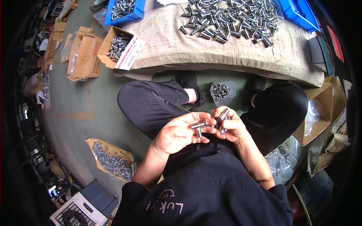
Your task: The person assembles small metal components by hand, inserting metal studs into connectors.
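Observation:
My left hand (179,132) lies palm up over my lap and holds two short silver metal cylinders (198,127) across its fingers. My right hand (230,126) sits just to its right, fingers curled around several more shiny cylinders (224,114) and a small dark ring-like piece (218,122). The fingertips of both hands meet at the parts. A clear plastic bag of the same metal parts (221,91) rests on the floor between my feet, just beyond the hands.
A burlap-covered table (169,45) ahead carries a spread of many silver cylinders (230,19). Blue bins (126,11) and an open cardboard box of parts (118,47) stand at its left. A sack of small parts (111,160) lies on the floor at my left; cardboard boxes (320,109) at my right.

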`<state>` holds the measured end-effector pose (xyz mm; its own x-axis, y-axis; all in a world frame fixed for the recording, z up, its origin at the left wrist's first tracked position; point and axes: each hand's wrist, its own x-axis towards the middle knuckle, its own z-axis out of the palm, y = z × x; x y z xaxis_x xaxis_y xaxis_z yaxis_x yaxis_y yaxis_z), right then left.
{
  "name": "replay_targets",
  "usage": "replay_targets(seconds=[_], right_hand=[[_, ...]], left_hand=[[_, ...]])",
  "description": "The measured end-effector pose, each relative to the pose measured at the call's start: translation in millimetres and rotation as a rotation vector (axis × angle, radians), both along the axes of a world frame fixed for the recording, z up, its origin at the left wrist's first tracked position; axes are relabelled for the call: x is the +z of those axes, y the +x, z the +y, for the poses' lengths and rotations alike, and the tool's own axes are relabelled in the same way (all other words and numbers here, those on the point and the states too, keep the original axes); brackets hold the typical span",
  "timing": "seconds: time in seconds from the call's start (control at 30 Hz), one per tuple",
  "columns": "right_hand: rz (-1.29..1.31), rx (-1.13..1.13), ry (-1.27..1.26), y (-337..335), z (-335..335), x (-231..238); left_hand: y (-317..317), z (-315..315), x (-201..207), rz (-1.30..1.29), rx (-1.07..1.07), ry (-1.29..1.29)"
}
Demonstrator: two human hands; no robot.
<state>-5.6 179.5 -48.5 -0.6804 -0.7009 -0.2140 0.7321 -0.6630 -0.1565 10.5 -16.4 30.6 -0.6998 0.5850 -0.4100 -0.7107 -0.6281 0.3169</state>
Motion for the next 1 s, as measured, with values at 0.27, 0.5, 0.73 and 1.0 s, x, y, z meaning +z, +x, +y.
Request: replay_targets(seconds=[0.27, 0.5, 0.73, 1.0], right_hand=[[0.11, -0.033, 0.189, -5.9, 0.9, 5.5], [0.174, 0.024, 0.316, -5.1, -1.3, 7.6], [0.263, 0.058, 0.515, -5.2, -6.9, 23.6], [0.538, 0.004, 0.655, -4.9, -9.4, 37.9]], left_hand=[[2.8, 0.5, -2.6, 0.111, 0.002, -0.159], [6.9, 6.3, -10.4, 0.219, 0.083, -0.533], [5.9, 14.5, -9.3, 0.831, 0.027, -1.364], [3.9, 18.6, -4.7, 0.942, 0.038, -1.471]])
